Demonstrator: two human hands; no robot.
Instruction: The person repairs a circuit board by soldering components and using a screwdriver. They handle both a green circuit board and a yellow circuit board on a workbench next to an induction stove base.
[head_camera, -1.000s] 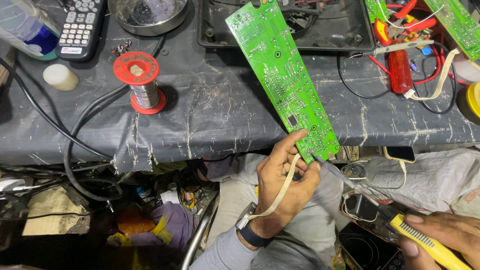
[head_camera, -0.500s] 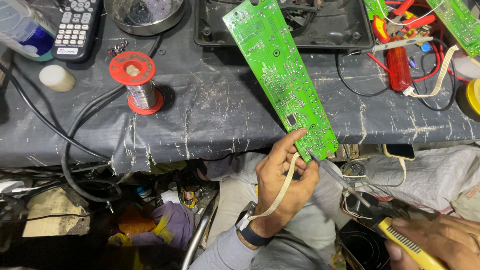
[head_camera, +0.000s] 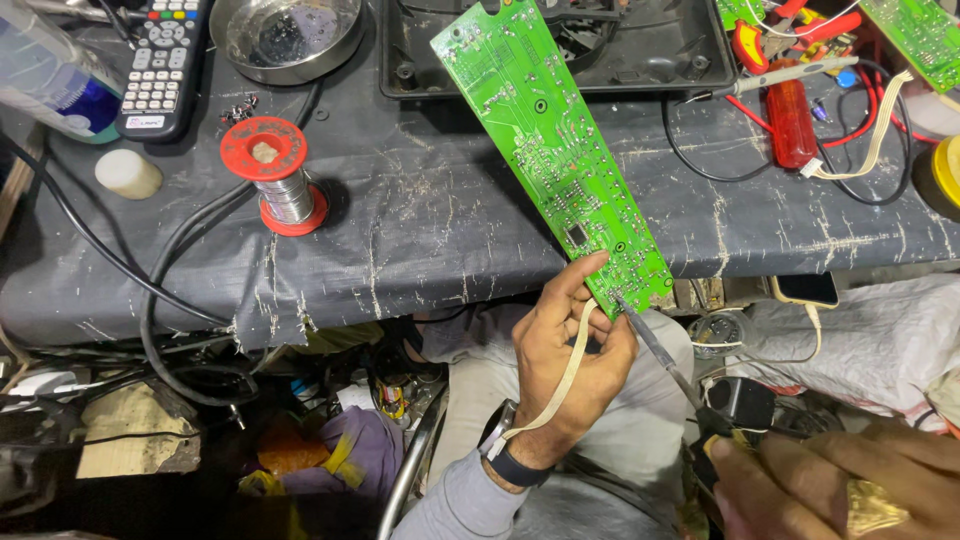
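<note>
My left hand (head_camera: 566, 364) grips the near end of a long green circuit board (head_camera: 548, 140), which slants up over the bench toward the far side. A flat beige ribbon cable (head_camera: 560, 385) runs from the board across my palm to the wrist. My right hand (head_camera: 838, 482), at the bottom right, holds a soldering iron (head_camera: 668, 365) with a black and yellow handle. Its thin metal tip touches the board's near corner beside my left thumb.
On the dark cracked bench cover (head_camera: 420, 230) stand a red solder spool (head_camera: 276, 176), a metal bowl (head_camera: 287, 36), a remote control (head_camera: 165, 62), a white cylinder (head_camera: 128, 173) and a black tray (head_camera: 610, 50). Red tools (head_camera: 790, 110), wires and another green board (head_camera: 925, 35) lie at the right.
The iron's tip has come up to the board's near corner. My right hand moved slightly in from the right edge. The board stays held in the same slant.
</note>
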